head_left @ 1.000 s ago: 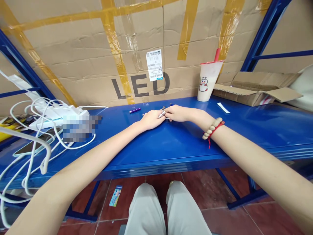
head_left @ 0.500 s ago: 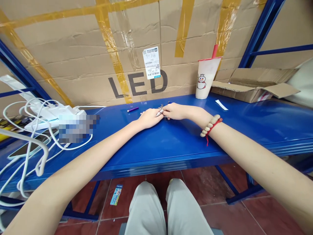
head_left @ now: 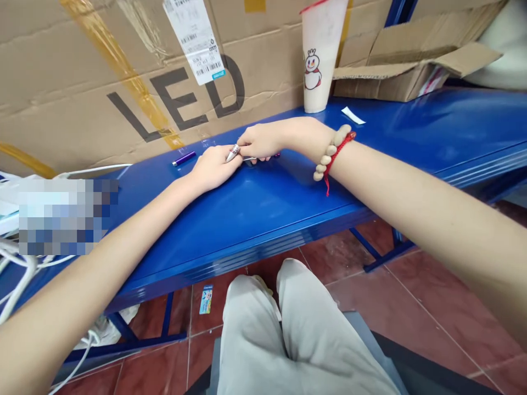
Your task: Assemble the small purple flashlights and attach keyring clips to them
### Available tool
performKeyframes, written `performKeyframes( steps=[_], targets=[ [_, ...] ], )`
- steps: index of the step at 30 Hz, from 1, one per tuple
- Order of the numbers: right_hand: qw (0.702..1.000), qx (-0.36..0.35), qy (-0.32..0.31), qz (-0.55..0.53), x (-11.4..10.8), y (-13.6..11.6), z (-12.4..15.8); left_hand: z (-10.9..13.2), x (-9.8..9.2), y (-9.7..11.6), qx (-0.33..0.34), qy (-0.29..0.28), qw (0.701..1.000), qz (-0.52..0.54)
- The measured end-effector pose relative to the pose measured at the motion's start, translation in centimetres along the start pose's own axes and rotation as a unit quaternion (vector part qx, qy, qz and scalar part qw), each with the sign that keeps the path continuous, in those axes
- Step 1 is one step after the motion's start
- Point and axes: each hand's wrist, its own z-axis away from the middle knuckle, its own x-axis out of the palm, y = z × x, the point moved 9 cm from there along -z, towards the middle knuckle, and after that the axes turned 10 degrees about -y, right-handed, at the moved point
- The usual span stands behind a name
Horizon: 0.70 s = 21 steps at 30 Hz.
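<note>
My left hand (head_left: 216,166) rests on the blue tabletop with its fingers closed. At its fingertips is a small silver cone-pointed piece (head_left: 233,153); its other end is hidden. My right hand (head_left: 263,141) meets it from the right, fingers bent and closed, its fingertips touching around the silver piece. From under my right hand pokes the end of a purple stick-like piece (head_left: 276,155), mostly covered by the fingers. A thin metallic line (head_left: 249,159) shows between the two hands. Left of my left hand lies a short purple tube (head_left: 184,159), like a pen cap.
Behind the blue table (head_left: 247,219) stands a large LED carton (head_left: 123,71). A drink cup (head_left: 323,60) stands beside an open cardboard box (head_left: 370,88) and a white paper strip (head_left: 353,115). White cables (head_left: 24,274) lie at left; a small card (head_left: 206,299) is on the floor.
The camera view has turned, so the table and carton sit further left and higher in the picture. My hands stay together around the same small pieces; the purple end under my right hand shows more.
</note>
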Motion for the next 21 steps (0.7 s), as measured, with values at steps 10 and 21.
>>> performKeyframes(
  steps=[10, 21],
  targets=[
    [0.999, -0.026, 0.025, 0.034, 0.1, 0.0, -1.2, -0.1, 0.2, -0.3, 0.008, 0.003, 0.999, 0.047],
    [0.998, -0.055, 0.023, 0.016, 0.0, -0.7, -0.4, 0.5, 0.0, -0.3, -0.026, -0.007, 0.999, 0.023]
  ],
)
